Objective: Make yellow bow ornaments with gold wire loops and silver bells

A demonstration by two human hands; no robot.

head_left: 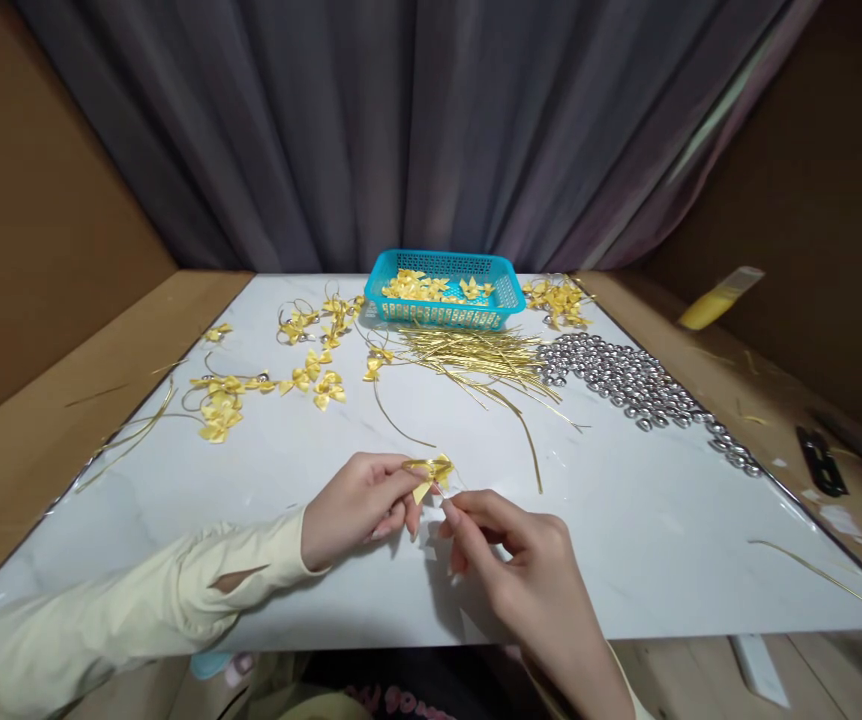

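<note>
My left hand (367,505) pinches a yellow ribbon bow (433,468) between thumb and forefinger, just above the table's near part. Gold wire lies across the top of this bow. Close beside it, my right hand (517,555) is closed, its thumb and forefinger pressed together on a thin, pale strand at the bow's lower edge. The strand's exact kind is too small to tell. Beyond the hands lies a bundle of gold wire ties (476,355). To its right spreads a pile of shiny silver, bead-like pieces (626,378).
A blue plastic basket (506,312) with yellow bows stands at the back of the white table (648,540). Bows with wires (219,412) lie at left, and more bows (557,300) at back right. A black object (821,460) lies on the right ledge. Grey curtains (371,130) hang behind.
</note>
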